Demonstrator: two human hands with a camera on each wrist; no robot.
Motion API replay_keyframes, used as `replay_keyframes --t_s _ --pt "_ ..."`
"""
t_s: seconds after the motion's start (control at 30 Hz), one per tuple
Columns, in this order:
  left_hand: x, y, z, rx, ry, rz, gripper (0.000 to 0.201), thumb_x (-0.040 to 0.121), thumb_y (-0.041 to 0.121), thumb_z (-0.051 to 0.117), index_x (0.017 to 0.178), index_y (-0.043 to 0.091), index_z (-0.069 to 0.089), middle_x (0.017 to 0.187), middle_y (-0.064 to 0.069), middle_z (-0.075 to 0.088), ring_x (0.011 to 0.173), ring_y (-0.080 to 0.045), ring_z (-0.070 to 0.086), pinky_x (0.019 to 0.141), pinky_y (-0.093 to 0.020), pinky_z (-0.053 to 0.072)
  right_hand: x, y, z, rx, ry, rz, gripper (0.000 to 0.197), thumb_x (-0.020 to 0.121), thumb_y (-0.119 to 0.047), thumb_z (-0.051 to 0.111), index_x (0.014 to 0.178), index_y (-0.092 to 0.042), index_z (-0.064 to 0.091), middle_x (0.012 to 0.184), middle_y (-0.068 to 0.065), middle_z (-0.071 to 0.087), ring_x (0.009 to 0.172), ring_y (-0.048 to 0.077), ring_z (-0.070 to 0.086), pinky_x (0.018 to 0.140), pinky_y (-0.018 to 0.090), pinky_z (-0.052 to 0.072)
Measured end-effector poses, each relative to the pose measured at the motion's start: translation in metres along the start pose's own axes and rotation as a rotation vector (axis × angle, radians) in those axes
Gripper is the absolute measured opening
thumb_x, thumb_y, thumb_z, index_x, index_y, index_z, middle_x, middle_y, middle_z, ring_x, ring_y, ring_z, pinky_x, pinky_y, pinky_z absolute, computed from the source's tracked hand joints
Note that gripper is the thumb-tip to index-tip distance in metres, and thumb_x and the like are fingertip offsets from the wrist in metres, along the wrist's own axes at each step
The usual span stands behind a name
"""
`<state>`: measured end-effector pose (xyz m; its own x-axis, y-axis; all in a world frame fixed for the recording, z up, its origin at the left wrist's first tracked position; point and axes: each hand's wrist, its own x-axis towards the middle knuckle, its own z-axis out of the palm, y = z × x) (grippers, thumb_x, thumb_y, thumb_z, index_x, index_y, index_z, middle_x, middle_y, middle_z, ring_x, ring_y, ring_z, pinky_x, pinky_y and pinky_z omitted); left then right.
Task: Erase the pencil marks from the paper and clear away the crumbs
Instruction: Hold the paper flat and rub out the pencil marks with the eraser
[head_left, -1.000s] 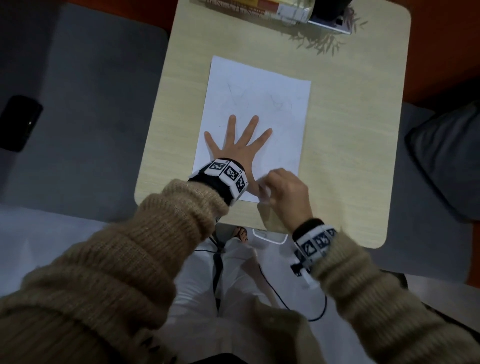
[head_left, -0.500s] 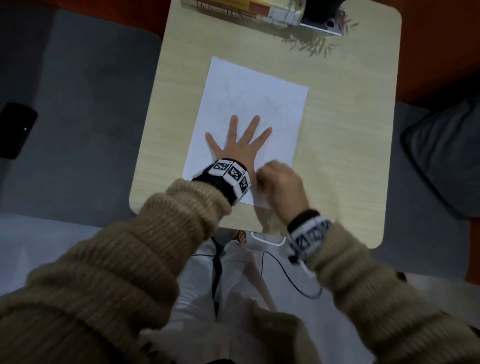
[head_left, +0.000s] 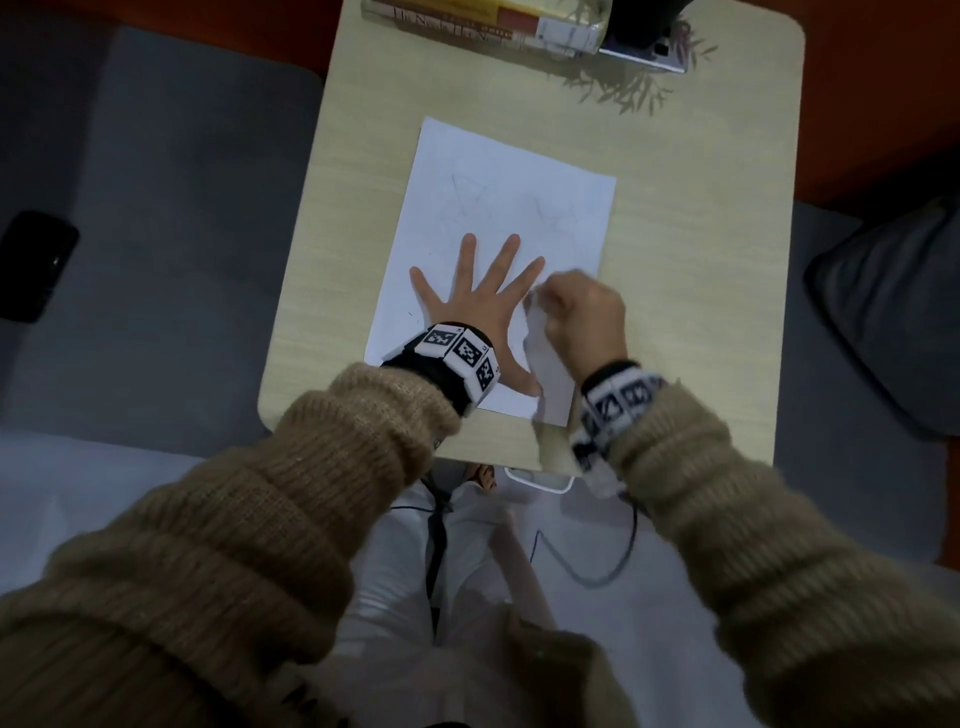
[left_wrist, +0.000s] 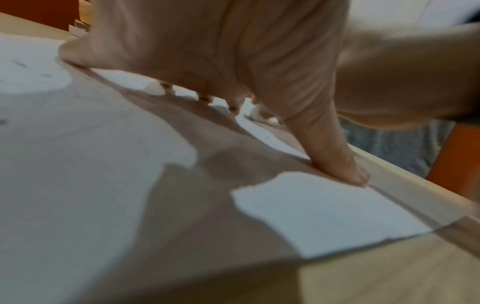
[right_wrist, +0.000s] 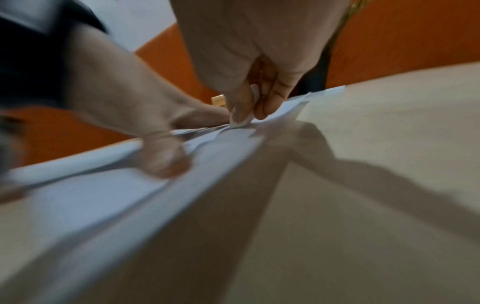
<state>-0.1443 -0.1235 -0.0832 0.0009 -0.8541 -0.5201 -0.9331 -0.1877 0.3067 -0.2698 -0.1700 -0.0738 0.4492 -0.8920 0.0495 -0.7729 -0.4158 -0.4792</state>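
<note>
A white sheet of paper (head_left: 509, 218) with faint pencil lines lies on the light wooden table (head_left: 691, 270). My left hand (head_left: 480, 296) lies flat on the sheet's near half, fingers spread, holding it down; the left wrist view shows its thumb (left_wrist: 335, 156) pressing by the paper's (left_wrist: 324, 214) near edge. My right hand (head_left: 582, 312) is curled at the sheet's right side, just right of the left hand's fingers. In the right wrist view its thumb and fingers pinch a small white eraser (right_wrist: 242, 121) with its tip against the paper (right_wrist: 103, 197).
Books (head_left: 483, 23) and a dark object (head_left: 644, 21) sit along the table's far edge. A grey cushion (head_left: 893, 306) lies to the right and a black phone (head_left: 34, 265) on the grey seat at left. A white item (head_left: 540, 480) shows below the table's near edge.
My right hand has moved from the sheet's near right corner up along its right side, level with the left hand's fingers. The left hand has stayed flat on the paper.
</note>
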Motion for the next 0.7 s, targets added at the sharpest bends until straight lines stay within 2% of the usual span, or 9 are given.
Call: replay_keyframes --t_s 0.03,0.1,0.17,0.23,0.37,0.47,0.57,0.67,0.7 --pt "-0.001 0.000 0.000 0.002 -0.003 0.001 0.143 0.039 0.076 0.075 0.143 0.047 -0.018 0.153 0.017 -0.031 0.140 -0.031 -0.033 0.093 -0.080 -0.010 0.012 0.002 -0.001 -0.002 0.039 0.027 0.012 0.068 0.009 0.061 0.067 -0.002 0.064 0.065 0.017 0.063 0.057 0.030 0.059 0.053 0.028 0.043" --pt "-0.001 0.001 0.000 0.005 -0.010 -0.005 0.142 0.040 0.075 0.076 0.143 0.048 -0.018 0.153 0.017 -0.031 0.140 -0.030 -0.033 0.093 -0.080 -0.010 0.000 -0.005 0.002 -0.002 0.039 0.020 0.013 0.066 0.010 0.059 0.065 -0.002 0.063 0.064 0.016 0.062 0.056 0.027 0.058 0.054 0.024 0.037" --pt "0.001 0.002 0.001 -0.004 -0.013 -0.025 0.136 0.048 0.065 0.078 0.142 0.049 -0.019 0.152 0.017 -0.032 0.141 -0.030 -0.032 0.094 -0.081 -0.009 -0.038 -0.016 0.006 0.015 -0.037 -0.056 0.019 0.058 0.012 0.063 0.061 -0.006 0.060 0.062 0.011 0.060 0.055 0.022 0.054 0.052 0.021 0.037" --pt "0.001 0.001 0.001 -0.019 0.007 -0.034 0.131 0.053 0.060 0.077 0.142 0.049 -0.018 0.153 0.016 -0.031 0.141 -0.030 -0.031 0.095 -0.081 -0.008 -0.053 -0.015 0.003 0.050 -0.095 -0.058 0.022 0.056 0.014 0.067 0.062 -0.006 0.061 0.062 0.011 0.060 0.055 0.022 0.054 0.051 0.024 0.041" --pt "-0.007 0.014 0.002 -0.054 0.016 -0.075 0.137 0.044 0.079 0.070 0.143 0.047 -0.018 0.152 0.014 -0.033 0.140 -0.033 -0.033 0.092 -0.082 -0.007 0.001 0.007 -0.006 -0.021 0.020 0.053 0.013 0.071 0.012 0.063 0.068 -0.001 0.063 0.067 0.017 0.063 0.058 0.027 0.058 0.054 0.024 0.038" --pt "-0.011 0.020 0.005 0.013 0.028 -0.095 0.131 0.046 0.083 0.064 0.144 0.048 -0.015 0.154 0.010 -0.032 0.138 -0.041 -0.031 0.093 -0.081 -0.007 0.016 0.010 -0.006 -0.057 -0.028 -0.027 0.016 0.072 0.012 0.060 0.064 -0.001 0.058 0.064 0.017 0.060 0.055 0.027 0.055 0.049 0.028 0.033" --pt "-0.006 0.013 0.008 -0.001 0.040 -0.018 0.130 0.044 0.085 0.063 0.143 0.051 -0.014 0.154 0.014 -0.030 0.138 -0.039 -0.033 0.092 -0.082 -0.010 -0.007 0.008 -0.007 -0.061 0.010 -0.066 0.019 0.069 0.014 0.056 0.061 -0.003 0.055 0.061 0.016 0.057 0.053 0.026 0.053 0.046 0.027 0.033" --pt "-0.006 0.010 0.011 -0.049 0.029 -0.030 0.128 0.046 0.083 0.065 0.142 0.053 -0.014 0.153 0.016 -0.031 0.138 -0.037 -0.033 0.089 -0.084 -0.008 -0.055 0.004 -0.006 -0.072 -0.081 -0.092 0.015 0.073 -0.003 0.051 0.059 -0.004 0.053 0.061 0.013 0.056 0.055 0.025 0.051 0.045 0.032 0.042" --pt "-0.005 0.011 0.011 -0.042 0.036 -0.030 0.129 0.046 0.083 0.066 0.142 0.053 -0.014 0.153 0.016 -0.031 0.138 -0.037 -0.033 0.089 -0.084 -0.007 -0.057 0.003 -0.007 -0.061 -0.108 -0.093 0.014 0.073 -0.004 0.050 0.059 -0.003 0.054 0.061 0.013 0.057 0.055 0.026 0.051 0.046 0.032 0.043"
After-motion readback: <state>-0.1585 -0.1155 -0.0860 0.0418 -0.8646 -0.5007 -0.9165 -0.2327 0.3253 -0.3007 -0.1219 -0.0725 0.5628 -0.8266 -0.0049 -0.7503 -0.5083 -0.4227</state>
